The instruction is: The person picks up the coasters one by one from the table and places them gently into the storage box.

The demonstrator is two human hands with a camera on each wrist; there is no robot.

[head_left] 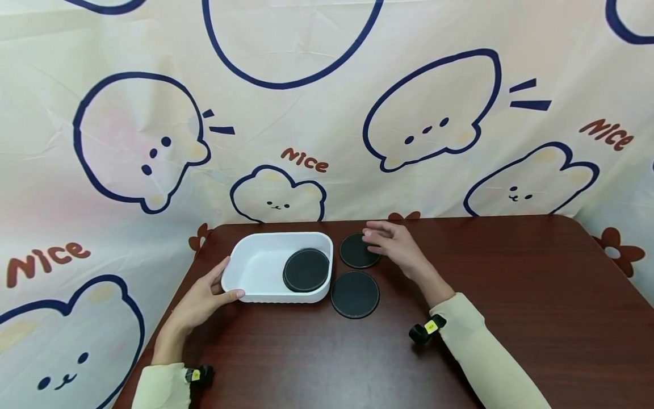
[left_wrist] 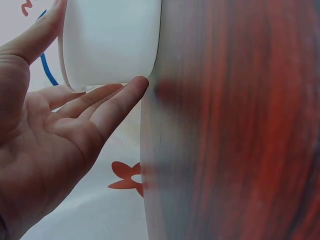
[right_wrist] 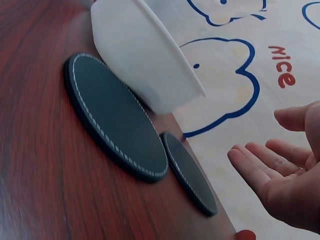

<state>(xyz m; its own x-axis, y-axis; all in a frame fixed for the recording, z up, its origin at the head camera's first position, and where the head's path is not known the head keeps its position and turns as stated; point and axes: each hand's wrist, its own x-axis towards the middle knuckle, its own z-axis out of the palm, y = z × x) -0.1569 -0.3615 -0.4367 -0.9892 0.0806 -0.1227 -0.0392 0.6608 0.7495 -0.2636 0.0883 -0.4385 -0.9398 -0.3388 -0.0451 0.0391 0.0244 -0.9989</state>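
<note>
A white plastic tub (head_left: 258, 258) stands near the back left of the table. One round black coaster (head_left: 306, 270) lies inside it, at its right end. My left hand (head_left: 204, 295) holds the tub's left end, thumb on the near rim and fingers along the end wall, as the left wrist view also shows. Right of the tub lie two more coasters with pale stitched edges, a near coaster (head_left: 355, 294) and a far coaster (head_left: 356, 251). Above the far one hovers my right hand (head_left: 395, 244), fingers extended and holding nothing; the right wrist view shows it apart from both coasters.
The dark wood table (head_left: 511, 307) reaches toward the right and front. Behind it hangs a pale cloth (head_left: 347, 193) printed with cartoon bears, meeting the table's back edge. Each wrist carries a small black camera, the right camera (head_left: 421, 332) close over the tabletop.
</note>
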